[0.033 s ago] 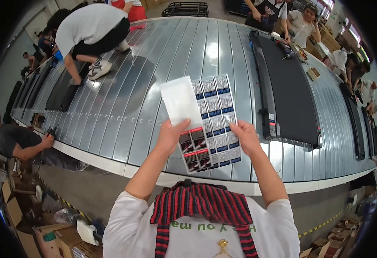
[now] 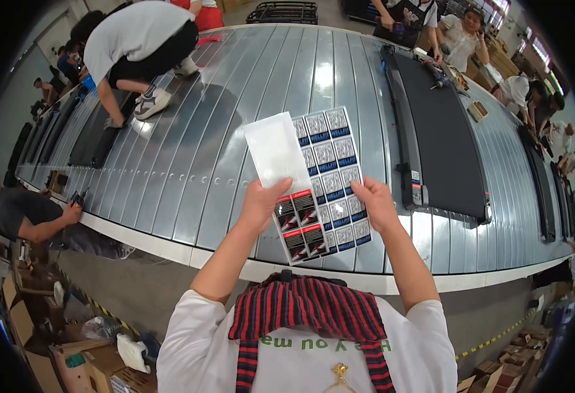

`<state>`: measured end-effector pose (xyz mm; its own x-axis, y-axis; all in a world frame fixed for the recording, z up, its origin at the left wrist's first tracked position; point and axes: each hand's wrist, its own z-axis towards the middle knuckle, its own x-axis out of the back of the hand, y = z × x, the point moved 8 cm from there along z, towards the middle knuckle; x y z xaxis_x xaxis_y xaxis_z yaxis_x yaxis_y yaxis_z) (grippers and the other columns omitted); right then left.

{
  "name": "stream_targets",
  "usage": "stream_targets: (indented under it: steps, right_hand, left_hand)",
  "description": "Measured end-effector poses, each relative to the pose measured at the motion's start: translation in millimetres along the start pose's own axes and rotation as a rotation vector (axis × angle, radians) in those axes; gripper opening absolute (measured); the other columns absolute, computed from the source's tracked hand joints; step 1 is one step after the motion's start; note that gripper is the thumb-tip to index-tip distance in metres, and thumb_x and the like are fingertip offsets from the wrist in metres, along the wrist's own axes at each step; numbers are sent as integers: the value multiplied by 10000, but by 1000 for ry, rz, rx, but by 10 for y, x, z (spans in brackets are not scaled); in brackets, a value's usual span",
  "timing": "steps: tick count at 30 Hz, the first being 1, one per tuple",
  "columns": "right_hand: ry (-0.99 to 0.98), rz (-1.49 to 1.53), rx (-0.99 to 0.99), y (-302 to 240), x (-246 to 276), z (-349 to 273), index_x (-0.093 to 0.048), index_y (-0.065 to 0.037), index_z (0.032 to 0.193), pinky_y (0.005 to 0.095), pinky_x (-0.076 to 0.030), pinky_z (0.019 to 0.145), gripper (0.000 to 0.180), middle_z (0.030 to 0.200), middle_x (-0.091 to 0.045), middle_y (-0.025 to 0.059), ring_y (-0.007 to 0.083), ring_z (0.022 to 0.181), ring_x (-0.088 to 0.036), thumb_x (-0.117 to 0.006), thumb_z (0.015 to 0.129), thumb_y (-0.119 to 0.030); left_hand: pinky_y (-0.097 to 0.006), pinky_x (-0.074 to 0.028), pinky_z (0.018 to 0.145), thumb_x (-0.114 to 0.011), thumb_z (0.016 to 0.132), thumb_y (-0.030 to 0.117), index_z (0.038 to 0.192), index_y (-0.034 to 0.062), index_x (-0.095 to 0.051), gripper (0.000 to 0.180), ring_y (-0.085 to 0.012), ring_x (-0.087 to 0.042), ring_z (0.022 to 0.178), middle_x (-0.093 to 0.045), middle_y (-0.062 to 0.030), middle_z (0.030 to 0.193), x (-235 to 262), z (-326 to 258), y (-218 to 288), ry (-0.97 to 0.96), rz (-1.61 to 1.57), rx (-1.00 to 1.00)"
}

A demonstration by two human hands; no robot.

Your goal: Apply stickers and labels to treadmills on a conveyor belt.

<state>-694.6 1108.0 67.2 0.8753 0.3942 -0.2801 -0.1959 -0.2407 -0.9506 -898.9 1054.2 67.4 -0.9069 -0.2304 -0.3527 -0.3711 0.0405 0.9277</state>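
Observation:
I hold up sheets of stickers in front of me. My left hand (image 2: 262, 204) pinches a white backing sheet (image 2: 276, 152) together with a small sheet of red and black stickers (image 2: 299, 226). My right hand (image 2: 375, 204) grips the right edge of a larger sheet of blue and grey stickers (image 2: 332, 171). The sheets overlap and hang above a wide grey slatted conveyor (image 2: 189, 164).
A black treadmill deck (image 2: 441, 137) lies on the conveyor to the right. Another one (image 2: 97, 131) lies at the left, where a person in white (image 2: 136, 39) crouches. A person (image 2: 32, 216) works at the left edge. More people stand at the far right. Cardboard boxes (image 2: 84, 367) sit at lower left.

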Motion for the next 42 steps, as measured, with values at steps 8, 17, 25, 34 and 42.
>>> stream_targets:
  steps: [8,17,25,34,42]
  right_hand:
    - [416,-774,659,-530,-345,-324,-537,-17,941,319,-421,713,252,918,-533,147,255,855,-524,-621,713,-84]
    - [307,-561,569,-237,-494,47,-535,-13,972,257,-436,693,284,847,-590,69,140,775,-561,-648,730,-110]
    - [220,-83,243,211,-414,191,-536,-5,902,168,-427,613,140,788,-588,23,51,685,-533,-594,787,-61]
    - [539,-821,779,-700,-555,-238,-542,-9,865,204,-422,592,148,721,-572,40,84,637,-528,-613,738,-32]
    - [99,-691,520,-377,-986,-137,-555,4,851,226,-448,578,123,748,-587,42,89,638,-547,-610,761,-60]
  left_hand:
    - [-290,-436,767,-642,736,150,1044,-44,-536,380,-176,-561,865,-584,-114,985,184,-2,-75,173,52,-22]
    - [-269,-432,774,-629,768,141,1045,-38,-528,345,-143,-552,864,-581,-86,990,207,310,-75,-23,-65,-128]
    - [-261,-435,751,-621,788,173,1021,-34,-555,318,-129,-554,841,-599,-76,958,-63,232,-287,-247,58,-34]
    - [-255,-432,712,-604,791,220,975,-38,-579,317,-103,-542,790,-610,-56,889,-161,342,16,-25,57,-164]
    - [-235,-429,701,-587,819,251,978,-22,-577,316,-88,-527,784,-601,-40,891,-262,53,301,-122,48,-286]
